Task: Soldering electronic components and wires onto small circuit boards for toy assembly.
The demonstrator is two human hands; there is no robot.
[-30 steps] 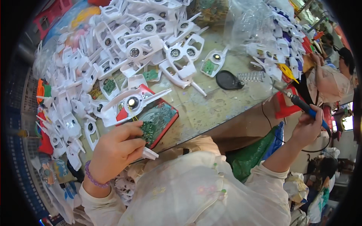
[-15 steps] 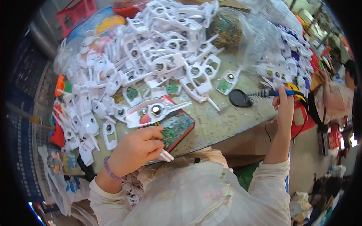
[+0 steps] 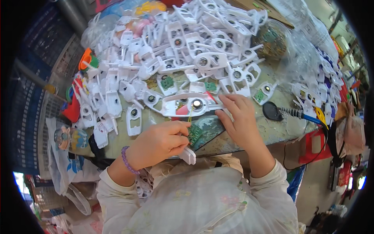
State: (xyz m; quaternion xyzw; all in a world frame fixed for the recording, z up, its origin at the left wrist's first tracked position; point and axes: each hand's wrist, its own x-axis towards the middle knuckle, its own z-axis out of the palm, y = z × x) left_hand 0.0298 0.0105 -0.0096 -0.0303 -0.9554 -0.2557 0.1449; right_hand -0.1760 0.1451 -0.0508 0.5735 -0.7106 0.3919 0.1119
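Observation:
A white plastic housing (image 3: 177,105) with a round metal part in it lies on a dark box with a picture on top (image 3: 213,130). Thumb and fingers of my right hand (image 3: 243,124) close on the housing's narrow right end. Just nearer, my left hand (image 3: 159,144), fingers pinched together, holds a small green circuit board (image 3: 196,134) by its left edge. Thin wires run between board and housing. A white plastic piece (image 3: 188,156) sticks out beneath the left fingers; whether they grip it too I cannot tell. To the right, a blue-handled soldering iron (image 3: 311,119) rests in its spring holder (image 3: 290,112).
A large heap of similar white housings (image 3: 198,39) covers the table's far and left parts. Clear plastic bags (image 3: 302,66) and more white parts lie at right. Below the table's right edge stands a red stool (image 3: 313,146), with the iron's black cord hanging near it.
My right hand has let go of the soldering iron, left in its holder, and moved left to the housing. My left hand still holds the circuit board. The whole view has shifted.

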